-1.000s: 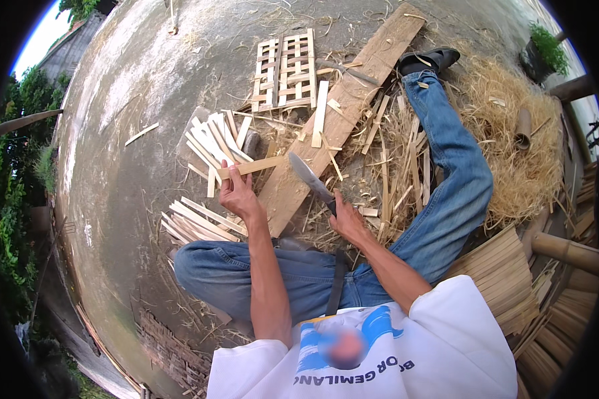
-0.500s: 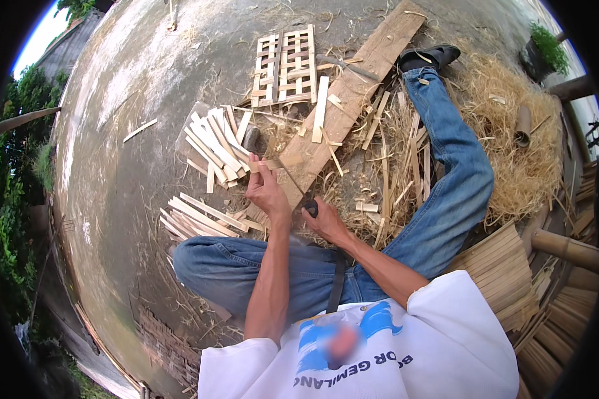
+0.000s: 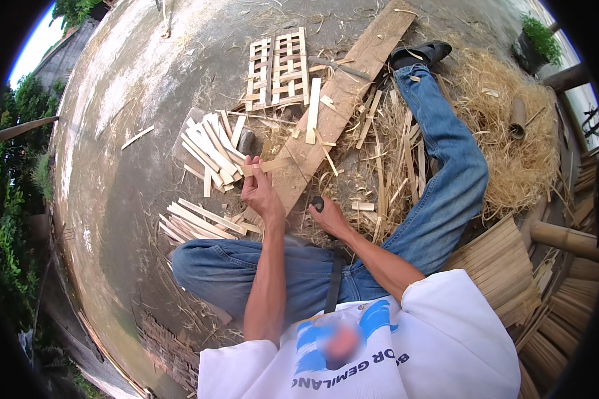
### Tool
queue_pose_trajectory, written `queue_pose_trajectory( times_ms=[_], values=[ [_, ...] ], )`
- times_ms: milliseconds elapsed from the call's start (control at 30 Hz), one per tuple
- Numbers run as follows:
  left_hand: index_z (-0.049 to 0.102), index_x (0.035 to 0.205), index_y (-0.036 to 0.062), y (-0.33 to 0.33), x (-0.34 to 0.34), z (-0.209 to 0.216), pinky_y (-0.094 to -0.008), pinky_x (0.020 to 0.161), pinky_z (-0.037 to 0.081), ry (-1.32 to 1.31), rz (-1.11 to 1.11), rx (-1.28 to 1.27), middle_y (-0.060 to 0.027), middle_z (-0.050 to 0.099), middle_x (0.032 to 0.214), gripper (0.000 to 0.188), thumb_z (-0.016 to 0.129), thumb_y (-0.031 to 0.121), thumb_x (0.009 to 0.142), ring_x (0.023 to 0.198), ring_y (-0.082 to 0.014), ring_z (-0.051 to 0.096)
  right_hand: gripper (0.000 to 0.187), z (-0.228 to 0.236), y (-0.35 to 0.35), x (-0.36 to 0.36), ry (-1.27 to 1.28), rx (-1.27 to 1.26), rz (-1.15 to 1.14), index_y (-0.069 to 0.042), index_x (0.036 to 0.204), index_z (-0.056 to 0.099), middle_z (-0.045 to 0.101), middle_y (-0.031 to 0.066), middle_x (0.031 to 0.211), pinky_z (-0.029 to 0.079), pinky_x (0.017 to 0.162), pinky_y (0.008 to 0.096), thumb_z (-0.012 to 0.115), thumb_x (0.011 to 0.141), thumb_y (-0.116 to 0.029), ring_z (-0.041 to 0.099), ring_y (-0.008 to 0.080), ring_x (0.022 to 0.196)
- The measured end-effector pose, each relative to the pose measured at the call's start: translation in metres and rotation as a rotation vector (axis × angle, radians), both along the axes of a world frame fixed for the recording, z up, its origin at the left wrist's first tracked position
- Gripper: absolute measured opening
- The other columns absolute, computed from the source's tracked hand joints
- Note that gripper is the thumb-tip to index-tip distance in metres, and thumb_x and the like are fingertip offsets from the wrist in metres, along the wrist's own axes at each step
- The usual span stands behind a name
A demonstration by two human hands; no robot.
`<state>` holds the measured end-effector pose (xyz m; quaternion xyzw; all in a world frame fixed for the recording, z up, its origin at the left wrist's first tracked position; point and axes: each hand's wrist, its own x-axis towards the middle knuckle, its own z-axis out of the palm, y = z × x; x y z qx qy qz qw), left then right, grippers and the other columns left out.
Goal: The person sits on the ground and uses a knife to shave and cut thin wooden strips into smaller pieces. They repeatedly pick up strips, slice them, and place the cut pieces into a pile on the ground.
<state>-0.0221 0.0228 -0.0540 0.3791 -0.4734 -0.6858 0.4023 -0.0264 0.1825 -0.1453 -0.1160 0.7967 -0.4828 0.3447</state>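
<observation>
Between the fingers and thumb of my left hand [image 3: 260,194] is a flat, pale bamboo strip [image 3: 275,165], which reaches right over the long wooden plank [image 3: 353,78]. My right hand [image 3: 330,217] is closed round the dark handle of a knife [image 3: 318,203]. Its thin blade slants up and left from the fist, its tip near the strip's right end; I cannot tell whether they touch. Left of the plank lies a fanned pile of split strips [image 3: 209,147], with a dark grey stone [image 3: 247,142] at its right side. A second pile of strips [image 3: 203,218] rests by my left knee.
A woven bamboo lattice [image 3: 277,70] lies beyond the piles. Another long blade-like tool [image 3: 339,68] crosses the plank. My outstretched leg [image 3: 446,143] borders a heap of shavings [image 3: 506,153] on the right, with a bamboo tube [image 3: 518,120] on it. Slats [image 3: 496,269] lie near my right side.
My right hand has drawn the knife slightly away to the right and down from the strip. The left hand still grips the strip, now less blurred. The whole view has shifted a little.
</observation>
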Motion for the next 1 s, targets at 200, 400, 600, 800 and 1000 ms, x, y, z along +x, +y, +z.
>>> queue_pose_trajectory(
  times_ms=[200, 400, 600, 800, 1000],
  values=[
    [0.058, 0.140, 0.0017, -0.004, 0.000, -0.004, -0.0316, 0.095, 0.056, 0.005, -0.015, 0.002, -0.0106, 0.066, 0.128, 0.037, 0.059, 0.016, 0.106, 0.117, -0.0173, 0.064, 0.039, 0.008, 0.000, 0.002, 0.019, 0.054, 0.033, 0.005, 0.106, 0.063, 0.070, 0.0263, 0.086, 0.054, 0.074, 0.0477, 0.068, 0.092, -0.031, 0.070, 0.0391, 0.081],
    [0.063, 0.133, -0.0001, -0.007, -0.002, 0.000, -0.0296, 0.089, 0.059, -0.010, 0.006, -0.012, -0.0092, 0.068, 0.119, 0.034, 0.067, 0.014, 0.102, 0.107, -0.0157, 0.066, 0.041, -0.008, 0.014, 0.000, 0.036, 0.088, 0.034, 0.004, 0.109, 0.063, 0.071, 0.0196, 0.083, 0.054, 0.074, 0.0454, 0.068, 0.093, -0.033, 0.070, 0.0345, 0.076],
    [0.072, 0.103, -0.0065, -0.024, 0.001, 0.001, -0.0297, 0.071, 0.066, -0.274, 0.085, -0.213, -0.0124, 0.071, 0.085, 0.030, 0.081, 0.019, 0.090, 0.077, -0.0157, 0.071, 0.043, -0.006, 0.009, -0.010, -0.325, -0.078, -0.114, -0.001, 0.101, 0.061, 0.061, 0.0072, 0.068, 0.051, 0.051, 0.0343, 0.064, 0.100, -0.044, 0.063, 0.0169, 0.053],
    [0.070, 0.097, -0.0099, -0.017, -0.003, 0.009, -0.0349, 0.069, 0.069, -0.359, 0.083, -0.247, -0.0145, 0.070, 0.081, 0.053, 0.062, 0.043, 0.102, 0.073, -0.0220, 0.072, 0.046, -0.004, 0.011, -0.016, -0.159, -0.014, -0.074, 0.000, 0.101, 0.063, 0.068, 0.0122, 0.074, 0.053, 0.063, 0.0416, 0.065, 0.098, -0.045, 0.068, 0.0281, 0.063],
    [0.071, 0.098, -0.0070, -0.011, 0.005, 0.007, -0.0348, 0.062, 0.062, -0.538, 0.024, -0.272, -0.0153, 0.070, 0.075, 0.062, 0.045, 0.049, 0.109, 0.073, -0.0242, 0.072, 0.045, 0.043, 0.007, -0.011, 0.038, 0.033, 0.123, 0.002, 0.100, 0.063, 0.070, 0.0217, 0.080, 0.053, 0.073, 0.0470, 0.068, 0.093, -0.042, 0.069, 0.0405, 0.074]
  ],
)
